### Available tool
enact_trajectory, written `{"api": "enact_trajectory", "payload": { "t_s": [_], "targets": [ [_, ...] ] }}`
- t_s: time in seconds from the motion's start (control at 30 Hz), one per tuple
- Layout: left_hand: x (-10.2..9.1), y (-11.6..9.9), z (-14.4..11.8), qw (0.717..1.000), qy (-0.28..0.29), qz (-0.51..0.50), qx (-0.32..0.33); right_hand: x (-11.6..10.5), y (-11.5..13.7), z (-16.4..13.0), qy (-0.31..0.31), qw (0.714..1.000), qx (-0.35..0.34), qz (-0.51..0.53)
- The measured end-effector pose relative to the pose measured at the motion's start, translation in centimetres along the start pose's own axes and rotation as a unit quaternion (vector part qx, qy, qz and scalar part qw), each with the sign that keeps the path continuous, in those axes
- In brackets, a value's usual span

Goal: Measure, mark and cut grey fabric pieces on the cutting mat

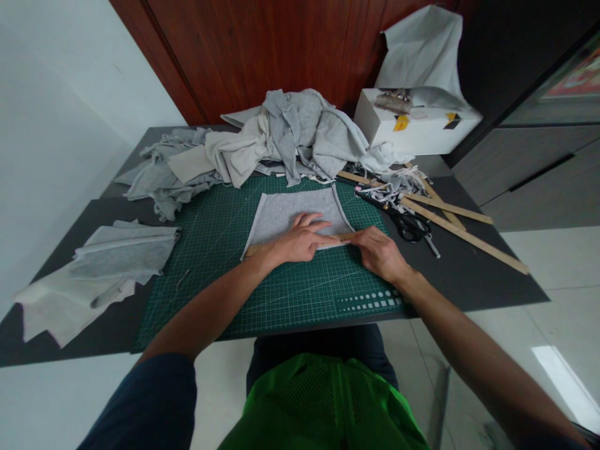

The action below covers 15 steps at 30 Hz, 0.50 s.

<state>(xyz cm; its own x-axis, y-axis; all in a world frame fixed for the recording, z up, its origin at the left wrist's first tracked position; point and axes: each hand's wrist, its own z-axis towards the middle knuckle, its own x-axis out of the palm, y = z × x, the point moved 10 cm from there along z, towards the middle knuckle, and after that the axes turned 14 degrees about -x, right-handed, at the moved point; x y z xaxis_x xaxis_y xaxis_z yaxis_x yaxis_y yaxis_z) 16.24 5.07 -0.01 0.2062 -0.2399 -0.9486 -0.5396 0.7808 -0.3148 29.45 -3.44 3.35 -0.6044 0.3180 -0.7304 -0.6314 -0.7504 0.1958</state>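
Observation:
A piece of grey fabric [285,212] lies flat on the green cutting mat [210,250]. Along its near edge runs a wooden ruler [344,237], partly covered by my hands. My left hand [302,239] rests on the fabric and ruler, its fingers spread and pressing down. At the near right corner, the fingers of my right hand [377,250] are pinched together at the fabric's edge beside the ruler's end. My fingertips there are partly hidden, but they appear to grip the fabric edge.
Heaped grey and cream cloth [290,134] fills the table's back. Folded pieces [126,250] lie at left. Black scissors [410,225], wooden strips [469,237] and fabric scraps [403,181] lie at right. A white box [422,128] stands back right; tweezers [182,279] lie on the mat.

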Motion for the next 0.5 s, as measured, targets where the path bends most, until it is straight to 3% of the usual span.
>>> {"api": "enact_trajectory", "payload": {
  "t_s": [0.17, 0.3, 0.4, 0.5],
  "targets": [
    [0.0, 0.1, 0.0, 1.000, -0.003, -0.005, 0.001, -2.2, -1.8, -1.2, -0.039, 0.996, 0.077, -0.025],
    [-0.2, 0.0, -0.1, 1.000, -0.014, -0.008, 0.009, -3.5, -5.4, -2.5, -0.096, 0.964, 0.240, -0.069],
    [-0.2, 0.0, -0.1, 1.000, -0.016, -0.004, 0.010, -3.2, -8.2, -3.9, -0.113, 0.932, 0.340, -0.054],
    [0.0, 0.2, -0.2, 1.000, -0.012, 0.001, 0.008, -2.5, -9.8, -4.5, -0.096, 0.922, 0.373, -0.041]
  ]
}}
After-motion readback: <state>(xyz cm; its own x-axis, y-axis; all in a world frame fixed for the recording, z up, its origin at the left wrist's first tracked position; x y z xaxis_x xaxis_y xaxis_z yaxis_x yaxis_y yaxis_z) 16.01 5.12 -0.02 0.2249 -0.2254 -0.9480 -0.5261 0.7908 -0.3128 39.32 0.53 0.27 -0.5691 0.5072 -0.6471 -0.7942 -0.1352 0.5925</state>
